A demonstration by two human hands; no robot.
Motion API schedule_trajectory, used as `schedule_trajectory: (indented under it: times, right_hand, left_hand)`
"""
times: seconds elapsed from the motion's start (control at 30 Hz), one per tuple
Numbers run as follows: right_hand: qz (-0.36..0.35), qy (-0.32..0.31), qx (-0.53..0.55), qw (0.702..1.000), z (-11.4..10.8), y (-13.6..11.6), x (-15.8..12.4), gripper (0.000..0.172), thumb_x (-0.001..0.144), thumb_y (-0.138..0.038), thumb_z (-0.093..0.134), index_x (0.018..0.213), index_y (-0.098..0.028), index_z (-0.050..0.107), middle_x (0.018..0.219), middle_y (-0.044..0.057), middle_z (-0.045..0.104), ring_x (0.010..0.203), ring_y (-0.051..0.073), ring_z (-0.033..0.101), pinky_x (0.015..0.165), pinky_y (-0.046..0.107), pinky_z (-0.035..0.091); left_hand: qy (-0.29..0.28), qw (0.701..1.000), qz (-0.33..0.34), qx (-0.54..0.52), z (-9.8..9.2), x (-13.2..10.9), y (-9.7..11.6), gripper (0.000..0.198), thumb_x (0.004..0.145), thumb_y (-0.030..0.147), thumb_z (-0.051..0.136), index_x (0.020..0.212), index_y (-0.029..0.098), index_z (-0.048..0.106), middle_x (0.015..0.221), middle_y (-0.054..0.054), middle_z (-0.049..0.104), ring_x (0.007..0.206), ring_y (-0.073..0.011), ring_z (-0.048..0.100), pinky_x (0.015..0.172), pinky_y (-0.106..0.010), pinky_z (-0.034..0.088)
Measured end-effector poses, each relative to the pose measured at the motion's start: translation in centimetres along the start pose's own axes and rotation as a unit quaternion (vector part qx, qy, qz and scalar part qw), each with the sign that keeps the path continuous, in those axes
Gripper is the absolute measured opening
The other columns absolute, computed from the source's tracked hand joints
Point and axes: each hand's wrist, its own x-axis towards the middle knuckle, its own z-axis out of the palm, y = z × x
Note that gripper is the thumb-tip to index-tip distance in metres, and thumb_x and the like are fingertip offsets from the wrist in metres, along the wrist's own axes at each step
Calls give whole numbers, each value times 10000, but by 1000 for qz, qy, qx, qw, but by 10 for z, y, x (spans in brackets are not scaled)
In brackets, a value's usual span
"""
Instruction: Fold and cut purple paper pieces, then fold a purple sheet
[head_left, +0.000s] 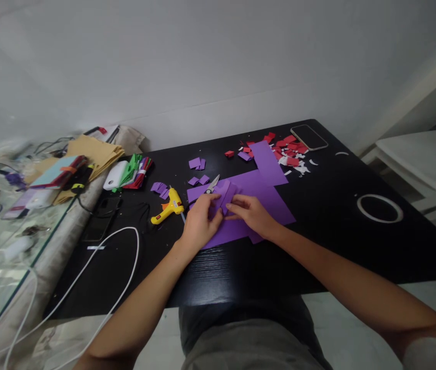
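Between my two hands is a folded strip of purple paper (pixel 227 196), held up over larger purple sheets (pixel 267 205). My left hand (pixel 201 220) is closed on its left side, thumb and fingers curled. From the right, my right hand (pixel 251 213) pinches the strip's edge with its fingertips. Scissors (pixel 213 185) lie just behind my left hand, their blades showing and their handles partly hidden. A yellow glue gun (pixel 169 207) rests to the left. Small cut purple pieces (pixel 198 180) lie behind the scissors.
Red paper pieces (pixel 289 149) and white scraps are scattered at the back right, near a phone (pixel 309 137). A tape-like ring (pixel 380 208) lies on the right. Bundled green and red paper (pixel 135 172) sits at the left. A white cable (pixel 135 257) loops over the table's left side.
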Motion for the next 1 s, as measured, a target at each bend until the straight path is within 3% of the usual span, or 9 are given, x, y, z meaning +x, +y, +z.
schedule_trajectory:
  times: [0.13,0.47,0.63,0.73,0.8,0.9,1.0]
  right_hand:
    - [-4,4,-8,1000,0,1,1,303,701,-352,869,952,-226,755,968,37,749,913,238,710,879,441,634]
    - [-7,42,-21,999,-2,4,3,305,640,-316,899,893,-221,759,897,37,774,851,248,723,826,447,622]
    - [3,41,-10,999,-2,2,2,346,643,-351,909,919,-207,761,979,68,782,934,279,732,930,494,597]
    - [-49,68,-54,995,-5,2,2,429,697,-348,875,1083,-237,725,1147,75,755,1105,295,700,1029,501,553]
    - [-121,116,-121,978,-8,1,2,579,717,-318,859,1259,-262,660,1350,94,674,1247,301,633,1080,494,522]
    - [-244,153,-260,921,-13,-3,0,712,759,-261,826,1421,-275,566,1507,111,558,1377,310,534,1144,512,466]
    - [-322,109,-362,868,-16,-6,-2,509,835,-203,740,1329,-289,653,1424,91,631,1352,292,566,1165,516,438]
  left_hand:
    - [4,1000,0,-9,2,-1,1,361,900,159,653,1254,206,596,1033,-51,689,803,-149,675,696,-261,570]
    - [27,997,64,-40,2,0,6,271,927,150,631,1189,212,595,1096,-77,695,927,-175,697,827,-331,603]
    - [54,996,70,-29,0,2,9,179,917,130,635,1073,216,617,1103,-80,714,1042,-211,699,883,-370,597]
    - [66,995,66,-18,-2,4,7,175,914,121,637,1064,210,638,1095,-82,721,1045,-211,703,910,-382,591]
    - [73,995,63,-13,-3,5,4,170,921,127,635,1070,207,653,1090,-81,726,1043,-210,706,927,-390,589]
    - [80,995,61,-3,-4,7,1,160,930,139,629,1069,206,673,1093,-79,731,1048,-209,713,940,-399,592]
    - [73,995,74,7,-3,6,1,152,935,140,619,1050,205,695,1100,-82,733,1052,-208,720,944,-394,600]
